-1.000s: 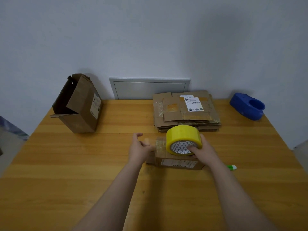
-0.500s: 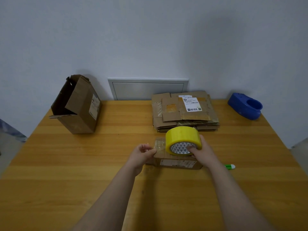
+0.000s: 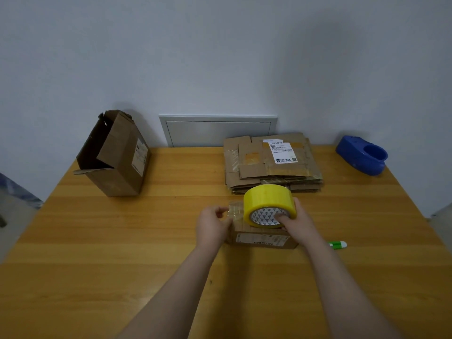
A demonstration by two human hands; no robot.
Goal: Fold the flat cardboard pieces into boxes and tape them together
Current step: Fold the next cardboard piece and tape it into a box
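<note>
Overall: a wooden table (image 3: 122, 241) stands against a plain pale wall (image 3: 220, 57).
Wall fitting: a grey recessed panel (image 3: 217, 130) sits just above the table's far edge.
Far left: an open box (image 3: 117, 155) stands upright with its flaps loose.
Far centre: the flat cardboard stack (image 3: 271, 165) lies with a printed label on top.
Far right: a blue dispenser (image 3: 362, 157) lies near the corner.
Work item: the small box (image 3: 261, 239) lies at table centre, in front of the stack.
Right hand (image 3: 300, 221): grips the yellow tape roll (image 3: 266, 199) on top of the small box, thumb inside the core.
Left hand (image 3: 211, 226): fingers curled, pinching the clear tape strip (image 3: 234, 211) drawn from the roll.
Near right: a green pen (image 3: 338, 244) lies beside the right wrist.
</note>
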